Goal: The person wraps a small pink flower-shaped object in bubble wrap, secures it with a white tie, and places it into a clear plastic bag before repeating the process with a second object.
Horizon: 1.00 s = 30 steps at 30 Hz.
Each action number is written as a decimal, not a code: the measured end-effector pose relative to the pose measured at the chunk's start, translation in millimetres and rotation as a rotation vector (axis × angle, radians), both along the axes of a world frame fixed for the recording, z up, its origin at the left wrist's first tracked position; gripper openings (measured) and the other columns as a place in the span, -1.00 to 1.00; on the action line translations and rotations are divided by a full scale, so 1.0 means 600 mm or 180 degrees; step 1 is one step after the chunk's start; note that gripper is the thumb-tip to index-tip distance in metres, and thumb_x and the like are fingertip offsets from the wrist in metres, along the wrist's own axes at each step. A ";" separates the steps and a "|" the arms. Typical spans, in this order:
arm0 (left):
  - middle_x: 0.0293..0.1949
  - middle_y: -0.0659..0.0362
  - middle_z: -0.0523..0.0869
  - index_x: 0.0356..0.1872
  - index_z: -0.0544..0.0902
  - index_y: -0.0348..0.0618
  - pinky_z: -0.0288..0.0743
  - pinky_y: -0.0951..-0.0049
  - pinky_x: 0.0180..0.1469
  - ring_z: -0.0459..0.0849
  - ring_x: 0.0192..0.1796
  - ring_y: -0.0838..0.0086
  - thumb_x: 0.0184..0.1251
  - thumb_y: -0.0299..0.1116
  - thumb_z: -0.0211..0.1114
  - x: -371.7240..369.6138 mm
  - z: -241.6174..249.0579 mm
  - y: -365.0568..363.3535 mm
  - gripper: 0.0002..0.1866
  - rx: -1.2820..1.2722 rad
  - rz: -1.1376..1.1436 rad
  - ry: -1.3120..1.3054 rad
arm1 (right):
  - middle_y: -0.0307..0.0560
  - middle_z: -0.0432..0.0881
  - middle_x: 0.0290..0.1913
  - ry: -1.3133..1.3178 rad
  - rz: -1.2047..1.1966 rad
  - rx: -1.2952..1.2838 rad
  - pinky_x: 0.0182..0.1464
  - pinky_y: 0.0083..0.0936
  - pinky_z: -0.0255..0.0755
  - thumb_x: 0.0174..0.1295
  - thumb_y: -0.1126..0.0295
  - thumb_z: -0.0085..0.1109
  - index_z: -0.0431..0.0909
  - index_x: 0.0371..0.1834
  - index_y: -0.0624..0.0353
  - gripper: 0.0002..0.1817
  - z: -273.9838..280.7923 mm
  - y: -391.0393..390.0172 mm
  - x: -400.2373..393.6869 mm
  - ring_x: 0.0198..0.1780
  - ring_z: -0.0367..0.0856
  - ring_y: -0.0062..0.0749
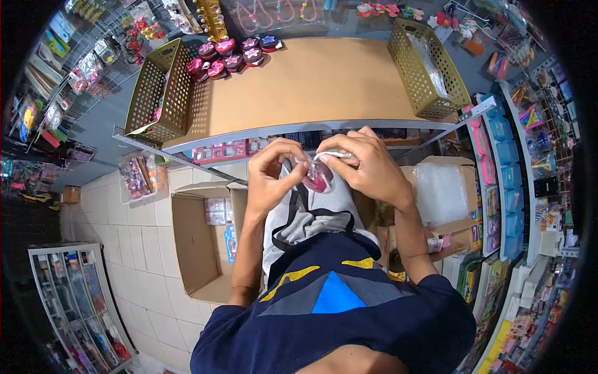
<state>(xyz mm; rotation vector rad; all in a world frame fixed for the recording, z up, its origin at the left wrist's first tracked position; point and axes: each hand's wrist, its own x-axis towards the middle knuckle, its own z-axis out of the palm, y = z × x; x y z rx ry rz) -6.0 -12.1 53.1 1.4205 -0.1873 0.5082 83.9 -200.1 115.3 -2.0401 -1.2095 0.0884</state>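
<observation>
Both hands are raised in front of my lap, just short of the shelf edge. Between them hangs a small clear plastic bag with a dark pink item point(316, 181) inside, its kind hard to make out. My left hand point(274, 173) pinches the bag's left side between thumb and fingers. With thumb and curled fingers, my right hand point(367, 163) grips the whitish, bunched upper edge of the plastic. On the shelf beyond lie several flower-topped round items point(233, 61) in pink, red and dark brown, clustered at the left.
A tan shelf point(305, 81) spans the front, with olive perforated baskets at its left point(174, 87) and right point(458, 103) ends. An open cardboard box point(187, 243) stands on the tiled floor at left; another box point(470, 181) holds bubble wrap at right. Goods racks line both sides.
</observation>
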 end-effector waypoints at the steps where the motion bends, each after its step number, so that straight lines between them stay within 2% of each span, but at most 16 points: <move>1: -0.23 0.13 0.67 -0.22 0.64 -0.37 0.50 0.55 -0.10 0.62 -0.14 0.55 0.13 -0.72 0.33 0.003 -0.006 0.000 -0.81 0.0269 -0.0042 -0.0076 | -0.06 0.71 -0.27 -0.0038 -0.0014 -0.0089 0.04 -0.35 0.28 0.27 0.27 0.24 0.65 -0.16 0.11 -0.81 -0.002 0.000 0.004 -0.16 0.62 -0.22; 2: -0.23 0.19 0.66 -0.22 0.63 -0.34 0.48 0.59 -0.12 0.61 -0.18 0.60 0.14 -0.71 0.30 0.006 -0.015 -0.007 -0.82 0.0378 -0.0012 0.0088 | -0.06 0.70 -0.28 -0.0071 -0.0025 -0.0180 0.03 -0.34 0.28 0.27 0.26 0.23 0.65 -0.17 0.11 -0.81 -0.006 0.001 0.011 -0.18 0.61 -0.21; 5: -0.24 0.23 0.65 -0.27 0.61 -0.33 0.47 0.59 -0.14 0.61 -0.22 0.63 0.16 -0.69 0.31 0.018 -0.032 -0.030 -0.87 -0.0230 0.0250 0.0462 | -0.07 0.69 -0.33 -0.0140 -0.0174 -0.0163 -0.02 -0.31 0.27 0.28 0.25 0.22 0.63 -0.20 0.12 -0.81 -0.015 0.011 0.013 -0.22 0.59 -0.20; 8: -0.27 0.24 0.63 -0.18 0.54 -0.28 0.49 0.64 -0.14 0.61 -0.23 0.66 0.23 -0.67 0.31 0.030 -0.036 -0.037 -0.81 -0.0543 0.0458 0.0470 | -0.07 0.70 -0.31 -0.0211 -0.0528 0.0061 -0.05 -0.31 0.27 0.29 0.27 0.21 0.62 -0.18 0.13 -0.82 -0.041 0.028 -0.004 -0.23 0.60 -0.20; 11: -0.26 0.24 0.64 -0.11 0.49 -0.24 0.51 0.65 -0.13 0.63 -0.23 0.66 0.26 -0.64 0.33 0.034 -0.039 -0.036 -0.75 -0.0844 0.0580 0.0460 | -0.08 0.70 -0.28 0.0340 -0.0829 0.0491 -0.21 -0.44 0.30 0.31 0.36 0.24 0.65 -0.14 0.17 -0.85 -0.059 0.043 -0.031 -0.35 0.56 -0.36; 12: -0.26 0.23 0.65 -0.11 0.50 -0.25 0.52 0.65 -0.13 0.63 -0.23 0.66 0.26 -0.63 0.34 0.035 -0.046 -0.034 -0.76 -0.0919 0.0635 0.0478 | -0.08 0.71 -0.22 0.0942 -0.0789 0.0343 -0.22 -0.57 0.39 0.37 0.43 0.19 0.62 -0.08 0.23 -0.85 -0.066 0.041 -0.033 -0.27 0.61 -0.57; 15: -0.26 0.22 0.68 -0.13 0.55 -0.26 0.52 0.64 -0.13 0.64 -0.24 0.65 0.27 -0.58 0.36 0.029 -0.045 -0.036 -0.80 -0.0881 0.0713 0.0706 | -0.09 0.70 -0.14 0.2400 -0.0581 0.1608 -0.07 -0.67 0.46 0.43 0.47 0.11 0.57 -0.03 0.32 -0.83 -0.109 0.052 -0.042 -0.09 0.62 -0.64; 18: -0.31 0.22 0.70 -0.18 0.62 -0.27 0.51 0.64 -0.16 0.64 -0.26 0.65 0.29 -0.53 0.37 0.024 -0.038 -0.045 -0.86 -0.0839 0.0773 0.0980 | -0.11 0.70 -0.17 0.2167 -0.0698 0.1645 -0.17 -0.71 0.48 0.45 0.46 0.07 0.53 -0.03 0.39 -0.81 -0.121 0.049 -0.040 -0.13 0.62 -0.68; 21: -0.36 0.23 0.71 -0.21 0.65 -0.28 0.50 0.65 -0.21 0.63 -0.29 0.65 0.30 -0.50 0.37 0.031 -0.050 -0.051 -0.89 -0.0878 0.0913 0.1044 | -0.11 0.70 -0.20 0.2314 -0.0706 0.1759 -0.21 -0.68 0.45 0.43 0.47 0.10 0.51 -0.02 0.37 -0.81 -0.130 0.049 -0.041 -0.21 0.59 -0.70; 24: -0.37 0.23 0.72 -0.21 0.65 -0.27 0.50 0.65 -0.24 0.63 -0.31 0.66 0.29 -0.51 0.37 0.042 -0.071 -0.051 -0.88 -0.0885 0.1105 0.0910 | -0.10 0.69 -0.24 0.2285 -0.0716 0.1359 -0.27 -0.68 0.42 0.41 0.46 0.13 0.50 -0.03 0.36 -0.81 -0.139 0.042 -0.037 -0.27 0.54 -0.71; 27: -0.36 0.22 0.73 -0.20 0.65 -0.27 0.50 0.65 -0.24 0.63 -0.32 0.67 0.27 -0.52 0.39 0.048 -0.085 -0.054 -0.87 -0.0805 0.1196 0.0923 | -0.31 0.57 -0.38 0.2149 -0.0806 0.1249 -0.36 -0.75 0.21 0.40 0.46 0.17 0.50 -0.04 0.32 -0.82 -0.146 0.044 -0.036 -0.36 0.38 -0.82; 30: -0.34 0.22 0.74 -0.19 0.65 -0.28 0.50 0.65 -0.24 0.64 -0.31 0.67 0.26 -0.52 0.40 0.048 -0.078 -0.052 -0.85 -0.0805 0.1076 0.1054 | -0.31 0.55 -0.41 0.2131 -0.0789 0.1172 -0.38 -0.73 0.20 0.39 0.46 0.18 0.52 -0.06 0.32 -0.83 -0.155 0.043 -0.029 -0.38 0.34 -0.82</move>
